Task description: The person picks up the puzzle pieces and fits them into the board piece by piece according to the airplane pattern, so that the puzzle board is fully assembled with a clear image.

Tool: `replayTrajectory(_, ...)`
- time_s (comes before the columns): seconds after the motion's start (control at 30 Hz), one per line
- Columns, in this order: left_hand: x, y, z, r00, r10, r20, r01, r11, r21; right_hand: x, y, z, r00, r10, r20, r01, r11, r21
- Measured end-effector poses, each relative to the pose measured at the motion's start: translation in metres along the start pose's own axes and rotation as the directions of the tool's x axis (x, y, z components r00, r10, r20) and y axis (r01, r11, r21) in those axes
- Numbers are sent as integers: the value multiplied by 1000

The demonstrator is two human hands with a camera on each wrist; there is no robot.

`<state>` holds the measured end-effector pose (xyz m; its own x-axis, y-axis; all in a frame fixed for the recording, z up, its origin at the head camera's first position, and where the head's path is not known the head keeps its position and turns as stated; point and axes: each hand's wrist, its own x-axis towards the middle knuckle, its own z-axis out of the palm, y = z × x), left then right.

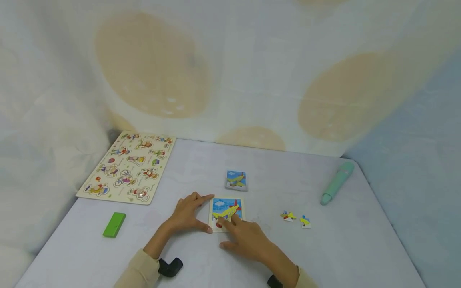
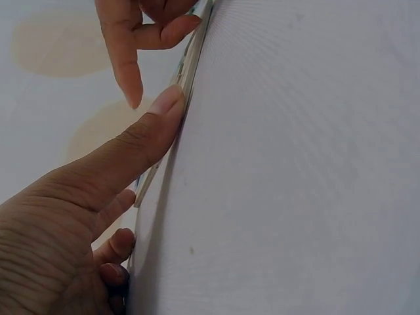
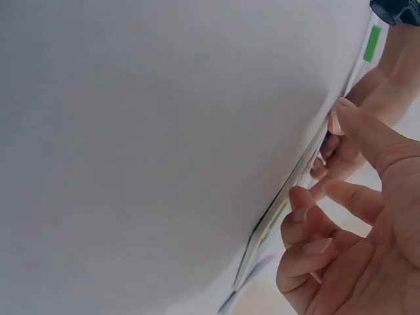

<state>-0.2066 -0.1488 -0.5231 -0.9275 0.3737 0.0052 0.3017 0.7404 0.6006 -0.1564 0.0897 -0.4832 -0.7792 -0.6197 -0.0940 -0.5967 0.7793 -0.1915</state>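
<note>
A small square jigsaw puzzle (image 1: 216,204) with a yellow and red airplane on blue lies near the middle of the table. My left hand (image 1: 188,214) holds it at the left side, index finger at the far corner and thumb at the near corner. In the left wrist view the left thumb (image 2: 125,147) presses against its thin edge. My right hand (image 1: 248,240) is over the puzzle's near right part, fingertips on the picture and thumb apart, hiding that corner. Two loose puzzle pieces, one (image 1: 288,216) beside another (image 1: 305,222), lie to the right.
Behind the puzzle sits a small matching airplane picture (image 1: 236,180). A large pegboard puzzle (image 1: 126,168) with cartoon figures lies at the back left, with a green block (image 1: 114,225) in front of it. A mint-green pen-shaped thing (image 1: 337,183) rests at the far right.
</note>
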Motion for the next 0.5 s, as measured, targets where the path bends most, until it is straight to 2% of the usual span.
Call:
replayTrajectory(0.1,0,0,1,1000,-2,-2,2,1000,-3,-3,7,-2,1000,27,-10,-26,997,71)
replayTrajectory(0.17,0,1,1,1000,-4,-3,4,1000,-8,-7,14,-4,998,64,4,-64,984,164)
replayTrajectory(0.3,1,1,0,1000,-9,4,10,1000,-9,-18,33,-8,991,130,19,-129,923,362)
replayTrajectory(0.4,1,1,0,1000,-17,12,17,1000,-8,-27,48,-9,982,187,-3,-168,888,429)
replayTrajectory(0.5,0,1,0,999,-27,18,27,1000,-14,-36,62,-9,964,261,-43,-211,858,468)
